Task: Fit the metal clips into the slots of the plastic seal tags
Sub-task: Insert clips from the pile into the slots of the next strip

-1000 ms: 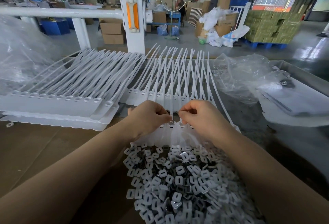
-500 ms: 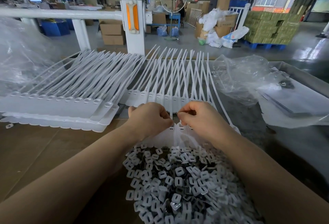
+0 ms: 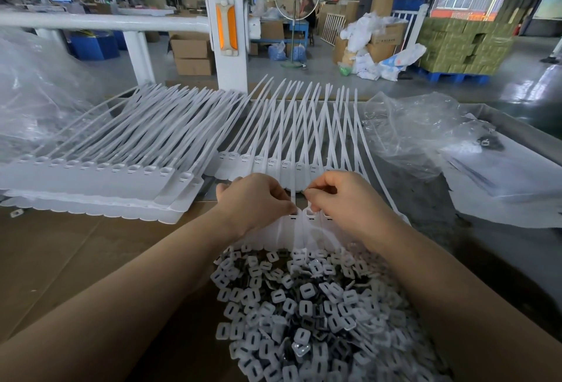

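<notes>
From the head camera, the left hand (image 3: pixel 258 199) and the right hand (image 3: pixel 340 199) meet over a strip of white seal tags (image 3: pixel 301 229) at the table's middle. Both have their fingers curled, fingertips pinching at the tops of the tags; whether either holds a clip cannot be told. A heap of clips (image 3: pixel 304 305) lies just below the tags, between the forearms. More tags (image 3: pixel 100 169) are stacked to the left, on brown cardboard (image 3: pixel 60 260).
</notes>
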Available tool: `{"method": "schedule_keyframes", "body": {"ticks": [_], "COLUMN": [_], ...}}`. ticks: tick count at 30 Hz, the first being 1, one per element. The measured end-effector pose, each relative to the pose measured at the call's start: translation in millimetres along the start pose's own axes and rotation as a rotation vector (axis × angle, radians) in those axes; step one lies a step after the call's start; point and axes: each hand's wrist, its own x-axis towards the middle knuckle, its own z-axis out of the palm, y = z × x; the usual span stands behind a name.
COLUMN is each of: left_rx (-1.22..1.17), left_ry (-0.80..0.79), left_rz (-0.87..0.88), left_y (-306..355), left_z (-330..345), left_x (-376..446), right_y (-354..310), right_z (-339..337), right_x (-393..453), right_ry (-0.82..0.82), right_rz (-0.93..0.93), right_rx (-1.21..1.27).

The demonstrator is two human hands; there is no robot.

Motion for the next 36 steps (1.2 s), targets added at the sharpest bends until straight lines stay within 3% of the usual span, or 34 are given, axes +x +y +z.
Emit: {"method": "schedule_keyframes", "body": {"ticks": [26, 29, 33, 36], "left_rx": [-0.045, -0.056, -0.080, -0.069], "left_ry": [-0.049, -0.037, -0.040, -0.032], "left_rz": [0.019, 0.024, 0.039, 0.051], "left_y": [-3, -3, -5, -5], "left_z": [-4, -3, -5, -7], "left_x": [2, 1, -1, -1], "right_y": [-1, -5, -12, -12], "right_z": [-4, -10, -19, -23], "right_x": [1, -1, -9, -9], "right_ry": [-0.002, -0.149, -0.540, -0.622], "right_rz": [-0.002, -0.068, -0.150, -0.174], "right_rx": [0.059, 0.020, -0.117, -0.119]}}
